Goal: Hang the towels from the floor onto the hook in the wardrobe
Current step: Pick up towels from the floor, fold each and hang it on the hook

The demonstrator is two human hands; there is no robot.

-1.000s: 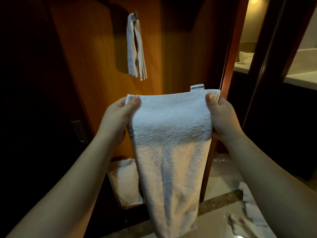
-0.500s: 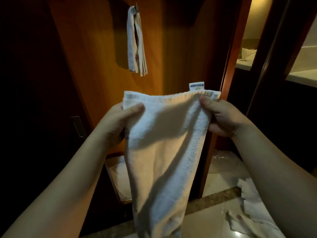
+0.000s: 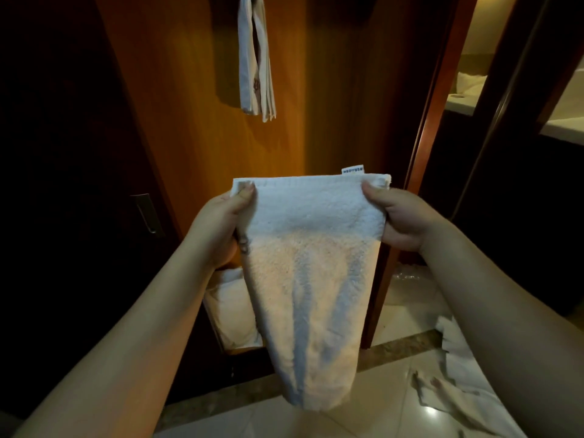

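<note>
A white terry towel (image 3: 311,273) hangs in front of me, stretched flat along its top edge, with a small label sticking up at the top right. My left hand (image 3: 221,222) pinches its top left corner, and my right hand (image 3: 398,216) pinches the top right corner. Higher up, a folded white cloth (image 3: 254,58) hangs against the wooden back wall of the wardrobe (image 3: 196,105); the hook itself lies above the frame's top edge. More white towels (image 3: 455,374) lie crumpled on the tiled floor at the lower right.
A white folded item (image 3: 230,311) sits low inside the wardrobe behind the towel. The dark wardrobe door with a metal handle (image 3: 145,213) stands to the left. A wooden door frame (image 3: 433,121) and a lit room with a counter (image 3: 467,96) are on the right.
The towel's top edge, slack and creased half a second ago, is pulled flat again between both hands. The view has tipped down, so the hanging cloth sits higher in frame.
</note>
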